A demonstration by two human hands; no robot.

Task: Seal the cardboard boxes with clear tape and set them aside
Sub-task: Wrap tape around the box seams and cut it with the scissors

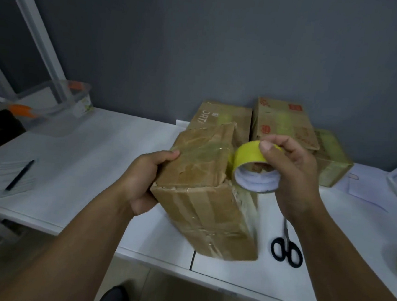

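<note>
Your left hand [142, 181] grips the box [203, 198], right hand [293, 172] pinches the tape roll [251, 161] — slack past your fingertips could wrinkle the strip.

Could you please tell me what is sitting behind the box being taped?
Behind the held box, three more cardboard boxes stand against the grey wall. The box and tape roll partly cover them.

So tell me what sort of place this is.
Probably a small packing or office workroom. A white table against a grey wall holds taped cardboard boxes, scissors and a pen on paper, while the hands wrap another box from a tape roll.
</note>
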